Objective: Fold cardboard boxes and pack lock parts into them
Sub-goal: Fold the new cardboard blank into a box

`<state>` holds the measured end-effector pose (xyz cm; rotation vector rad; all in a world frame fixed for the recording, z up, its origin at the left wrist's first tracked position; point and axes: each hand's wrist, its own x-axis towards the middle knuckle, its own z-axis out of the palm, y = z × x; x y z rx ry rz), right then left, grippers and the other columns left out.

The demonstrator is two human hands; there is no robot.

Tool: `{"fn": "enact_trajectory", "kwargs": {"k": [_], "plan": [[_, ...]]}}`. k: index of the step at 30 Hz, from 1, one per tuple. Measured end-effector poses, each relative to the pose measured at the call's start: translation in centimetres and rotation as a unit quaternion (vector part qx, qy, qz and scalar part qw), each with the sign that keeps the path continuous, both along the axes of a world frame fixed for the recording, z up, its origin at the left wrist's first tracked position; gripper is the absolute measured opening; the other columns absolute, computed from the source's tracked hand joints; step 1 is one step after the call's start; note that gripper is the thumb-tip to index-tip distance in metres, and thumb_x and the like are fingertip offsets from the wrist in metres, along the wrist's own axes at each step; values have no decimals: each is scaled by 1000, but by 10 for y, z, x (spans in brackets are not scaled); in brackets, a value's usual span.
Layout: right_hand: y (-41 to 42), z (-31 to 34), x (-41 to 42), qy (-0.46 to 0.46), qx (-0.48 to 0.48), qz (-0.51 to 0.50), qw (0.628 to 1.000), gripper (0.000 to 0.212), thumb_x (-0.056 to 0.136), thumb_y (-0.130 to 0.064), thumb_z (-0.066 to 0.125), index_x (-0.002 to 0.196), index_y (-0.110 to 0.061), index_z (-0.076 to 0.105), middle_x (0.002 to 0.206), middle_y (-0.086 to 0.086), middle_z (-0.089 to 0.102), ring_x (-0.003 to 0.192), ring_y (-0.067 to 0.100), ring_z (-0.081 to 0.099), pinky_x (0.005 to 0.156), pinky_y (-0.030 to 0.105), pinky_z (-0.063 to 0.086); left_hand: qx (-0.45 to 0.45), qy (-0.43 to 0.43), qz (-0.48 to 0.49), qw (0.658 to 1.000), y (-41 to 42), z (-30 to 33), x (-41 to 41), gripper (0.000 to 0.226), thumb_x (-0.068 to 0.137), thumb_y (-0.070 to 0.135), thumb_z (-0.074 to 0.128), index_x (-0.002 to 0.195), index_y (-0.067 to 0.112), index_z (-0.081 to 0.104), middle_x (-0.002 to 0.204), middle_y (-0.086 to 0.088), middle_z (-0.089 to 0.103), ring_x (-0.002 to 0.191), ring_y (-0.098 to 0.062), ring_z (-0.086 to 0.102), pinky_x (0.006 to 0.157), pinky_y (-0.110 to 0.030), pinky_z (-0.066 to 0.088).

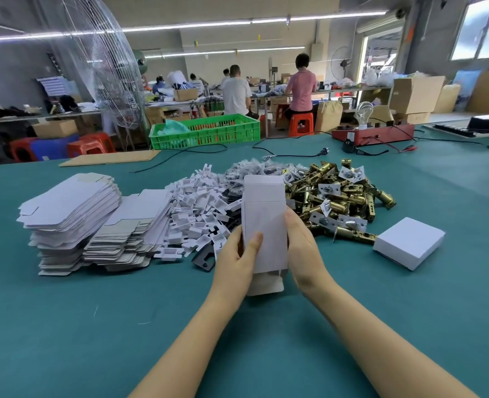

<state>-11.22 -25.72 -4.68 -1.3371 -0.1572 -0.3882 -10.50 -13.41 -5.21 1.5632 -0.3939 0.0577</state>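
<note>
We work at a teal worktop [65,326] that fills most of the view. Taking the unfolded white box [264,225] between our hands as the landmark: to its left stand two stacks of flat box blanks [74,214], leaning against each other. Just left of it and behind it spreads a heap of white plastic inserts [197,214], with a few dark ones at the near edge. Right of it lies a pile of brass lock latches [343,196], some with silver plates on top. Further right, apart from the latches, sits a finished closed white box [409,242]. Far behind the landmark a green crate [206,132] rests at the worktop's far edge.

We hold the white box upright, its lower flap hanging open. Our left hand [237,257] grips its left edge, thumb across the front face. Our right hand [303,245] clasps the right edge, fingers hidden behind.
</note>
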Motion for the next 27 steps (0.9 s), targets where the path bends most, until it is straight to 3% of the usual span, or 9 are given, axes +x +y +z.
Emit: {"fn": "enact_trajectory", "kwargs": {"k": [5,8,10,14,19,21,23,25,27], "plan": [[-12,7,-1,7,-71,-2,997,32,99,-31,50,130,-27,57,117,-10,67,104,10,65,81,29,55,-117,142,-41,982,7,6,6,32,84,39,61,101,15,73,100,-5,76,88,-18,73,70,-28,57],[-18,6,-1,7,-167,-47,985,36,91,-44,59,127,-40,54,99,-23,65,90,-1,63,78,22,52,-160,204,-72,963,10,6,12,27,90,33,60,90,13,79,103,-11,75,88,-20,74,68,-29,59],[-21,3,0,8,-192,-76,978,29,91,-43,59,119,-45,52,85,-14,62,81,4,60,74,24,50,-167,228,-84,955,10,5,12,26,92,31,59,98,12,76,107,-12,74,91,-21,73,68,-31,60],[-24,1,2,32,-157,-58,985,34,94,-35,58,127,-26,57,106,6,67,96,21,64,84,40,55,-107,249,-78,959,13,5,12,24,94,31,59,101,11,71,97,-6,76,80,-20,70,66,-30,55],[-28,2,3,60,-146,-23,987,20,97,-33,54,112,-31,66,92,-13,72,83,5,66,66,21,53,-104,302,-115,941,22,14,11,27,88,25,64,104,4,66,86,-10,76,67,-18,72,55,-28,57],[-32,3,4,81,-130,-48,987,23,100,-33,47,106,-26,67,76,-13,68,68,3,62,60,19,50,-210,336,-108,912,21,16,10,36,76,21,67,106,1,62,82,-13,75,66,-21,73,54,-31,58],[-38,0,4,85,-113,-57,988,22,100,-14,46,113,-17,63,75,-3,64,62,4,60,57,20,52,-354,372,-101,852,19,17,11,42,72,15,67,110,-1,58,84,-18,74,71,-27,73,55,-39,60],[-40,-6,3,70,-175,-30,982,35,91,6,50,121,-11,58,87,6,62,74,12,62,68,26,54,-463,379,-107,794,17,15,15,43,74,13,65,113,-2,57,98,-22,73,90,-35,71,68,-57,57],[-29,-10,0,56,-215,37,974,42,82,1,62,120,-16,58,99,5,65,91,16,63,80,27,54,-491,368,-123,780,14,15,15,37,76,18,64,108,1,59,113,-19,70,110,-37,63,83,-66,46]]}}
